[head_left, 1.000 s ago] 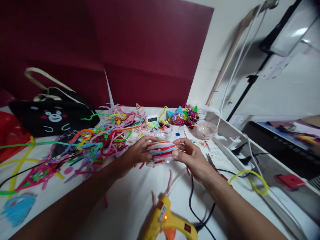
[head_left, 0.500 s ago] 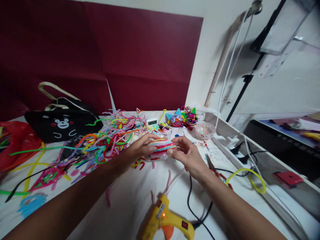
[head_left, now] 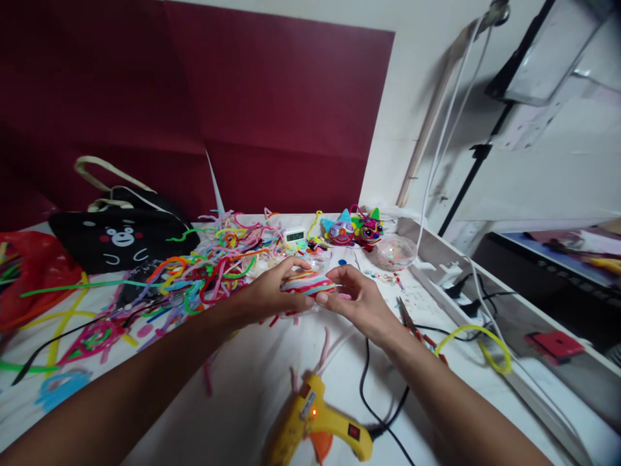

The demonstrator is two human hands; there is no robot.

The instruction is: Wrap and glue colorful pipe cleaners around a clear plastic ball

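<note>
Between my two hands is a rounded piece covered in rows of pink, orange, white and blue pipe cleaners (head_left: 306, 283). My left hand (head_left: 274, 288) grips its left side, fingers over the top and thumb along the lower front. My right hand (head_left: 356, 298) pinches its right edge, thumb in front and fingers behind. Part of a clear plastic shell (head_left: 317, 260) shows just behind it. Nearer to me, a yellow glue gun (head_left: 310, 421) with a lit orange light lies on the white table (head_left: 233, 395).
A tangled heap of pipe cleaners (head_left: 228, 259) spreads left, by a black bag (head_left: 121, 239). Two decorated balls (head_left: 341, 228), a clear bowl (head_left: 396, 252) and a small digital clock (head_left: 294, 236) stand at the back. Scissors (head_left: 407, 317) and a black cable (head_left: 366, 382) lie right.
The striped piece has turned and tilted in my hands, moving slightly left and towards me. My left thumb now lies along its lower front. The glue gun's place on the table looks the same.
</note>
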